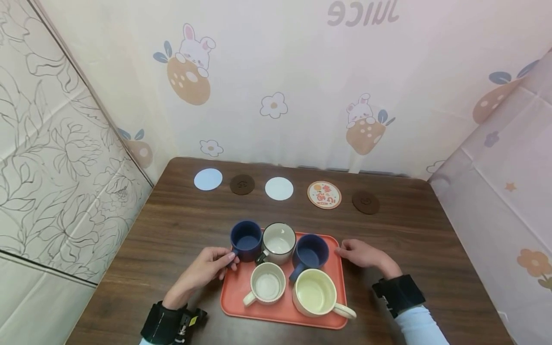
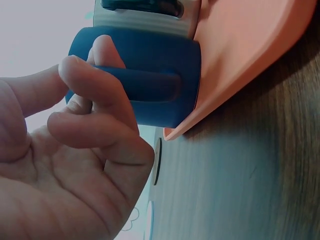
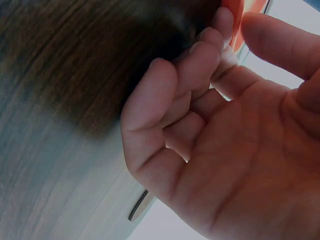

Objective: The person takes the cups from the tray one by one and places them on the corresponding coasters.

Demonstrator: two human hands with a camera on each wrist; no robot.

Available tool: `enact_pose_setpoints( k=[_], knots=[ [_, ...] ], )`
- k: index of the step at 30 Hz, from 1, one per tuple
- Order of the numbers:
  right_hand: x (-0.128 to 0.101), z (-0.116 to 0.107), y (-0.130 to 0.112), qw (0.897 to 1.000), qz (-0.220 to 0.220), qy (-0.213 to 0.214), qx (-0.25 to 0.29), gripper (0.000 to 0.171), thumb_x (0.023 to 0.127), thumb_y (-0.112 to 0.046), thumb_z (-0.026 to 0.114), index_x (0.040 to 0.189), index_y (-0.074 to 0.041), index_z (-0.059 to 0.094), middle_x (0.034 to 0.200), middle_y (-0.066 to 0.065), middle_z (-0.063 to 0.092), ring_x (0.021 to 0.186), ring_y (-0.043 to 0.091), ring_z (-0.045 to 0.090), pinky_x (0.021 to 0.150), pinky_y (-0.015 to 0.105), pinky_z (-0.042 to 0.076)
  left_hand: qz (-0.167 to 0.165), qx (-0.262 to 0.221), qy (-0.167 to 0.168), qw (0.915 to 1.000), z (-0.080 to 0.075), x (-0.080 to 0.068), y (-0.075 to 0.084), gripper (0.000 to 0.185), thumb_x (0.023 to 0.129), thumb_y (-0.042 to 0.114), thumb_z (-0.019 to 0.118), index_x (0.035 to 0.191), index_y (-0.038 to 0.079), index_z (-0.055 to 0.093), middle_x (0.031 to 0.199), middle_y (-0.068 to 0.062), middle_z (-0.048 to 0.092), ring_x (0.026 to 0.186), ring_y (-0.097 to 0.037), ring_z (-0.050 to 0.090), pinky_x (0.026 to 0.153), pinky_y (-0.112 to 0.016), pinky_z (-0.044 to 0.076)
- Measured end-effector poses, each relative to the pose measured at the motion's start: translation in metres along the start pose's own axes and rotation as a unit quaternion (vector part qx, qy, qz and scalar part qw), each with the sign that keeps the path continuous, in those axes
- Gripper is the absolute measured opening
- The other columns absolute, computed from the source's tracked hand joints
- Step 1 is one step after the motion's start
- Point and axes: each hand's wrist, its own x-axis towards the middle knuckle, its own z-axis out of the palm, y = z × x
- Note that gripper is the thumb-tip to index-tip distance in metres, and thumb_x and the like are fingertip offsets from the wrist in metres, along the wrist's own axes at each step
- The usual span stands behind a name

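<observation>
Left hand (image 2: 75, 150) fingers curled around blue mug (image 2: 145, 80) handle, right hand (image 1: 362, 253) loosely curled touching orange tray (image 1: 282, 309) edge

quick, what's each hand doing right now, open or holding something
Left hand: fingers curled round the handle of the dark blue mug, holding it.
Right hand: loosely curled, holding nothing, fingertips at the edge of the orange tray.

Dark wood bench (image 1: 181, 230) in front of me. Along its far edge, a row of five coasters, spaced apart: pale blue round coaster (image 1: 208, 179), dark brown coaster (image 1: 242, 184), white coaster (image 1: 279, 188), printed orange-rimmed coaster (image 1: 324, 195), second dark brown coaster (image 1: 365, 202). Behind them, a cream curtain (image 1: 276, 72) with rabbits, flowers and mirrored lettering. To my left, a panel (image 1: 47, 158) with line-drawn flowers.
</observation>
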Motion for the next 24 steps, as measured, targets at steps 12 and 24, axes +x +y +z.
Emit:
enact_pose_setpoints(
  k=[12, 24],
  knots=[
    [0.02, 0.01, 0.04, 0.998, 0.051, 0.025, 0.021, 0.04, 0.1, -0.055, 0.067, 0.091, -0.017, 0.069, 0.081, 0.006, 0.065, 0.075, 0.028, 0.064, 0.068, 0.036, 0.047, 0.002, 0.005, 0.043, 0.9991, 0.005, 0.001, -0.001, 0.031, 0.109, 0.014, 0.058, 0.106, -0.014, 0.071, 0.085, -0.015, 0.072, 0.054, -0.01, 0.044, 0.053, -0.02, 0.038],
    [-0.016, 0.008, -0.035, 0.999, 0.036, 0.027, 0.002, 0.031, 0.106, -0.038, 0.062, 0.09, -0.011, 0.064, 0.079, 0.006, 0.058, 0.073, 0.024, 0.057, 0.069, 0.035, 0.043, -0.003, -0.02, 0.079, 0.9967, 0.01, 0.0, -0.003, 0.029, 0.109, 0.013, 0.06, 0.107, -0.013, 0.073, 0.084, -0.012, 0.073, 0.057, -0.012, 0.045, 0.053, -0.02, 0.035]
  ],
)
